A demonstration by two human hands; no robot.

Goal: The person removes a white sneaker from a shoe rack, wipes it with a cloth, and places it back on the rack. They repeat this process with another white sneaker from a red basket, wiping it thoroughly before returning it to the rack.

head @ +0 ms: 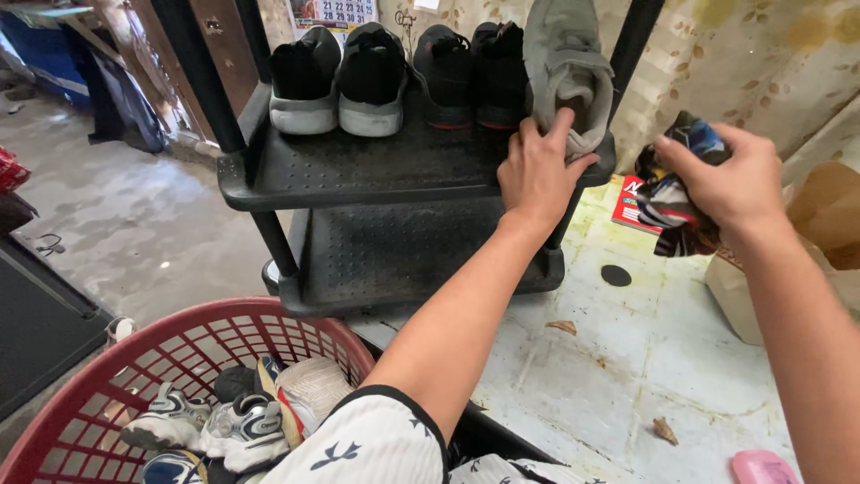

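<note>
Five shoes stand on the rack's top shelf at twelve o'clock. A basket holding sneakers sits at seven.

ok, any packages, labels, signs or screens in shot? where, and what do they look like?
Wall calendar: top centre, behind the shoes; white sheet, dark number grid.
Red printed packet: lying on the floor right of the rack, behind the right hand; flat, red and white.
No screens.

L hand on grey shoe | R hand grips cloth
</note>
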